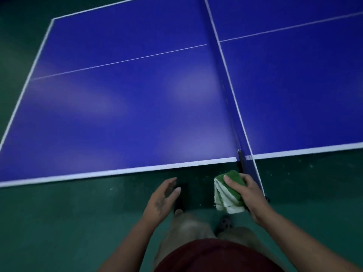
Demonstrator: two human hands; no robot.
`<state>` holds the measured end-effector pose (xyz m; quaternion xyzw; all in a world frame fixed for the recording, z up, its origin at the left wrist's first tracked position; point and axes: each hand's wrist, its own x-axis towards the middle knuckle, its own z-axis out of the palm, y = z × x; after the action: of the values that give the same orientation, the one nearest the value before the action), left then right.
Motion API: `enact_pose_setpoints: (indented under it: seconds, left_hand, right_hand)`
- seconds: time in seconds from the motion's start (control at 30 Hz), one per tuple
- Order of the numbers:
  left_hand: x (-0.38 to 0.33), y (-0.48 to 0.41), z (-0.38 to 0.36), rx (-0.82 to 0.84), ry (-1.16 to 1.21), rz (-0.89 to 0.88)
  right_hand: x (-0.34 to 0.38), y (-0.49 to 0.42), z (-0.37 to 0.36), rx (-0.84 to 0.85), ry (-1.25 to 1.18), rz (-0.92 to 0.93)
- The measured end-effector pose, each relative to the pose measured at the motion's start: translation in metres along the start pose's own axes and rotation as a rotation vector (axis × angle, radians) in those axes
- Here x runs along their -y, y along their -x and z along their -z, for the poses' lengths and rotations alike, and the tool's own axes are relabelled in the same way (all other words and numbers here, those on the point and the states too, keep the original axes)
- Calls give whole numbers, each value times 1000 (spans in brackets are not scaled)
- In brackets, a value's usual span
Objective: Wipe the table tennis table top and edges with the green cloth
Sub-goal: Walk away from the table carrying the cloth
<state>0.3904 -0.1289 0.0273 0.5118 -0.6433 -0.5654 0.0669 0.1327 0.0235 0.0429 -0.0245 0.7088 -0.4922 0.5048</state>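
Wiping seemingly pending: right grip [249, 195] is holding green cloth [229, 191] off near edge of bench [137, 114]; left grip [163, 199] hanging wide.

No legible text, labels or numbers.

Left hand [163, 199] empty, fingers loose; right hand [247, 194] tight around the green cloth [226, 194].

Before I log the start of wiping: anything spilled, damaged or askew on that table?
Nothing stands out. The table top shows only pale, glare-like patches, the net runs straight, and the green cloth sits folded in the grip of the right hand.
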Motion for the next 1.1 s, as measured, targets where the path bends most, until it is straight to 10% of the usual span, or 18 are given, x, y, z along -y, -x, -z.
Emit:
enact_pose_setpoints:
  seconds: [1.1]
  left_hand:
    - [211,397,187,-1012,666,207]
  right_hand:
    - [-106,191,-341,533,705,450]
